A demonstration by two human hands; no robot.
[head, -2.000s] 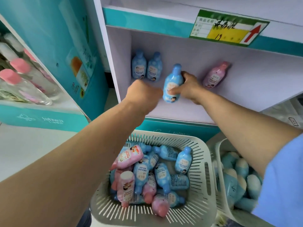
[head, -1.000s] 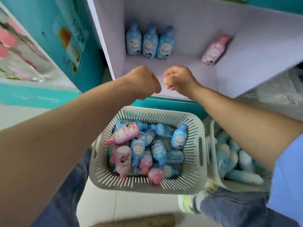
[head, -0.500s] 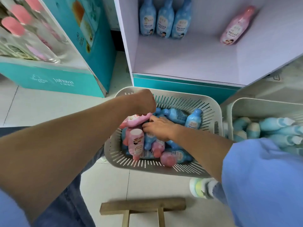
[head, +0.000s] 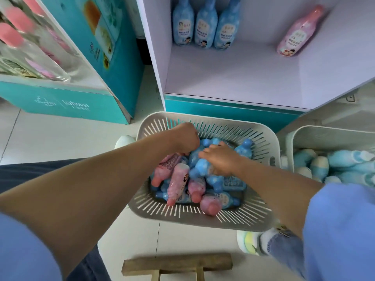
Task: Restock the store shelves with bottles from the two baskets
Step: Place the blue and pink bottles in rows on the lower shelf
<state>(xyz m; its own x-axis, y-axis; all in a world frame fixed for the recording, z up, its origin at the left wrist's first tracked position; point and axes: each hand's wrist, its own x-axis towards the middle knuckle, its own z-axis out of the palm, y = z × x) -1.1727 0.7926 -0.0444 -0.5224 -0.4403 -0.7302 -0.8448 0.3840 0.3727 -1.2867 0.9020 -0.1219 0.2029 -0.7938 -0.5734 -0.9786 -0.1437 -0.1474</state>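
Observation:
A grey slotted basket point(head: 203, 220) on the floor holds several blue and pink bottles lying in a heap. My right hand point(head: 222, 160) is inside it, fingers closed round a blue bottle point(head: 199, 169). My left hand point(head: 185, 136) is curled at the basket's far left over the end of a pink bottle point(head: 169, 163); its fingertips are hidden. A second basket point(head: 324, 136) at the right holds several pale blue bottles. On the white shelf point(head: 233, 78) above, three blue bottles point(head: 205, 25) stand at the back left and one pink bottle point(head: 294, 35) leans at the back right.
A teal display unit point(head: 71, 102) with pink-capped bottles stands at the left. A wooden stool top point(head: 176, 264) lies near the bottom edge. My shoe point(head: 251, 242) sits beside the grey basket's near right corner. The floor is pale tile.
The blue bottle went onto the shelf as the third in the row. Both hands then dropped from the shelf into the grey basket and closed on bottles there.

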